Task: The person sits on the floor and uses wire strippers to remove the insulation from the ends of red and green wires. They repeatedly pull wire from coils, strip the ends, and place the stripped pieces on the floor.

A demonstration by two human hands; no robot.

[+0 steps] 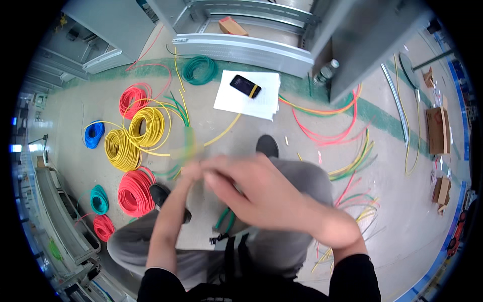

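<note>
My left hand (190, 173) and my right hand (256, 189) meet in front of my lap, both smeared by motion. At the left hand's fingers, closed together, a yellow wire (224, 132) and blurred green wires (188, 138) run in. The right hand's fingers are curled toward the left hand; what lies between them is hidden by blur. Green-handled pliers (224, 221) show below the right hand, between my legs. Yellow wire coils (147, 127) and red wire coils (136, 194) lie on the floor to the left.
A phone (245, 86) rests on white paper sheets (264, 103) ahead. Behind them stands a grey metal cabinet frame (246, 48). Loose cut wires (354, 163) spread on the right. A plastic bottle (326, 71) stands by the cabinet door, and a cardboard box (438, 131) sits far right.
</note>
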